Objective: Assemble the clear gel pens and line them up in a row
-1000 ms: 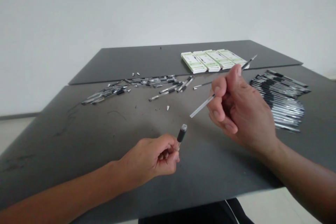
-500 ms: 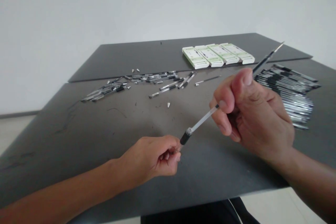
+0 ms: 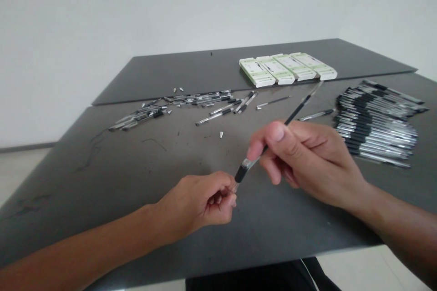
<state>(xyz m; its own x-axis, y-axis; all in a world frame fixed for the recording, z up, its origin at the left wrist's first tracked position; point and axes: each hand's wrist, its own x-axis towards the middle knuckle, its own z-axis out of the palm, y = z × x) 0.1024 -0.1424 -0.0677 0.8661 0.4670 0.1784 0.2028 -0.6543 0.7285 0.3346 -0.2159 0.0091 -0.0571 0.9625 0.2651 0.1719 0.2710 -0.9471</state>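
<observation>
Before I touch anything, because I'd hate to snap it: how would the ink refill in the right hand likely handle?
The ink refill is probably light, being so thin. It looks fairly stiff, since it juts straight out past the right hand. Laid down, it may roll, as its tube appears round.

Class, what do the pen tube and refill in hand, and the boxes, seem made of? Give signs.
Pen tube: probably glossy plastic, being transparent; its dull black grip perhaps rubber.
Refill: likely smooth plastic, looking translucent where pale.
Boxes: likely matt card, from the folded flaps.
</observation>
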